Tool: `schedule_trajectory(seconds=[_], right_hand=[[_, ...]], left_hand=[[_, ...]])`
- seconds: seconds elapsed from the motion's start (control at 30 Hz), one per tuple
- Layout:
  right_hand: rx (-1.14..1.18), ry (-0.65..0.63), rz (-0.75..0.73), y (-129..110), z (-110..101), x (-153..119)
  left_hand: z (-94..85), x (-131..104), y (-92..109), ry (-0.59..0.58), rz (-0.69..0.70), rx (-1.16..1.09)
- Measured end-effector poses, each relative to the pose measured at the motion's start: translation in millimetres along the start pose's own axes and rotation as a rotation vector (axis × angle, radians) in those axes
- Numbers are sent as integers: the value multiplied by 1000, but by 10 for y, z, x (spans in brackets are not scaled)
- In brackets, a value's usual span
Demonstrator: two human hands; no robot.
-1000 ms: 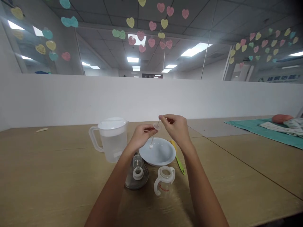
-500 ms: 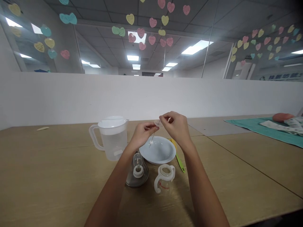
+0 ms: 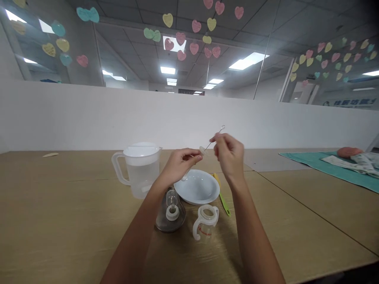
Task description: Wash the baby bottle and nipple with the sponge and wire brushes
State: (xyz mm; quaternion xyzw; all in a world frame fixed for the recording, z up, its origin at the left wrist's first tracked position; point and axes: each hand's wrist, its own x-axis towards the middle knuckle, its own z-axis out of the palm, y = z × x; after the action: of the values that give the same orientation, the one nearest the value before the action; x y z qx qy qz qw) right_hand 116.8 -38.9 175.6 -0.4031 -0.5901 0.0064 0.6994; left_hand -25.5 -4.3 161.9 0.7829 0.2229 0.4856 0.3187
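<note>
My left hand (image 3: 184,161) pinches a bottle straw with a small clear round top (image 3: 202,150). Its white weighted end (image 3: 184,177) hangs below the fingers, over the bowl's back left side. Between the fingers of my right hand (image 3: 229,152) is a thin wire straw brush (image 3: 221,129) with a loop at its upper end. The wire slants down to the clear top and seems to enter it; its lower part is hidden. Under both hands stands a white bowl (image 3: 197,189). A clear bottle with white handles (image 3: 206,221) stands upright and uncapped in front of it.
A lidded plastic jug (image 3: 142,169) stands to the left. A grey tray (image 3: 168,225) carries a teat with a white collar (image 3: 172,213) and a clear dome cap (image 3: 171,198). A green-handled brush (image 3: 225,207) lies right of the bowl. Cloths lie on a green mat (image 3: 310,159) far right.
My right hand has moved up and to the right, away from the left, drawing the wire brush along. More wire and its loop now show. The straw's weighted end has shifted slightly left.
</note>
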Motion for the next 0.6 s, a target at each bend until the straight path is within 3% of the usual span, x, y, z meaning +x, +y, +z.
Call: schedule_trajectory(seconds=[0.1, 0.2, 0.33, 0.43, 0.53, 0.6], right_hand=[[-78, -220, 0, 53, 69, -19], [-59, -212, 55, 125, 94, -7], [197, -129, 191, 242, 61, 83], [423, 125, 270, 394, -118, 198], [570, 470, 356, 617, -514, 293], [612, 687, 388, 761, -820, 320]], left_hand=[[-31, 12, -84, -21, 4, 8], [-29, 5, -83, -59, 0, 31], [55, -24, 5, -123, -3, 56], [100, -50, 52, -168, -26, 94], [52, -57, 19, -239, -44, 137], [-8, -42, -49, -216, -70, 133]])
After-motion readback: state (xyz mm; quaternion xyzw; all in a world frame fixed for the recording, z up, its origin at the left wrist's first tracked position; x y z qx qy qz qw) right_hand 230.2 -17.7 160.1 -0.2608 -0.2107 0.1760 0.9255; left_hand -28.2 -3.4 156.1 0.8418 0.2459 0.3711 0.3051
